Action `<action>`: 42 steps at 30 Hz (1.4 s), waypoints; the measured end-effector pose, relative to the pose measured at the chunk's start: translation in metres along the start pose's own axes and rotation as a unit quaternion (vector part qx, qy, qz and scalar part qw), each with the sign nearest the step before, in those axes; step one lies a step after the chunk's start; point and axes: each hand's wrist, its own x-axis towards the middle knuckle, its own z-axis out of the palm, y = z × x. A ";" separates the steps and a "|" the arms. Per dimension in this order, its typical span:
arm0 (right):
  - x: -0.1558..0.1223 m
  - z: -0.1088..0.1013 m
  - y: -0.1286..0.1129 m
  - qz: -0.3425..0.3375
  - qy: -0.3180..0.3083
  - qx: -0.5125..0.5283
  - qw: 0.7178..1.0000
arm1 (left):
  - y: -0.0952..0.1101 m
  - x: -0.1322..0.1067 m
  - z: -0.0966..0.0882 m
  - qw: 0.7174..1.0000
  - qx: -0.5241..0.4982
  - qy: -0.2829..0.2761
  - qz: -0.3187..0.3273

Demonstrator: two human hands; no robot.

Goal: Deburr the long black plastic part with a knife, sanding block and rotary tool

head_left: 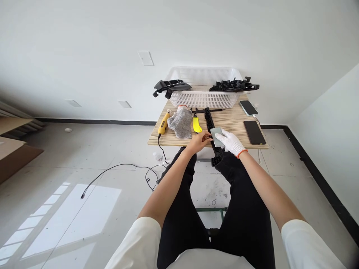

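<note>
Two hands meet on the long black plastic part (212,130) lying across the table's (232,119) near edge. Bare left hand (198,141) pinches its side; gloved right hand (230,141) presses a grey pad (216,135) flat on it. Judgement: brace firmly, stroke along the length.

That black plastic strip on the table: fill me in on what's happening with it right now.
A seated person steadies the long black plastic part with the bare left hand, while the gloved right hand presses a grey pad onto it. The part lies across the table, one end overhanging the near edge. Beside it lie a yellow knife, a spare grey glove, a yellow power tool and two phones. A white basket carries more black parts.
</note>
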 end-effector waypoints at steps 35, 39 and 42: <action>0.002 0.005 -0.008 -0.012 0.022 0.069 0.997 | 0.002 0.004 -0.010 0.999 -0.006 -0.031 -0.010; 0.000 0.006 -0.007 -0.008 0.035 0.041 0.999 | 0.004 0.003 -0.010 1.000 -0.007 -0.028 -0.008; -0.005 0.005 -0.005 0.006 0.036 0.044 0.998 | 0.005 0.000 -0.009 1.000 -0.014 -0.015 -0.010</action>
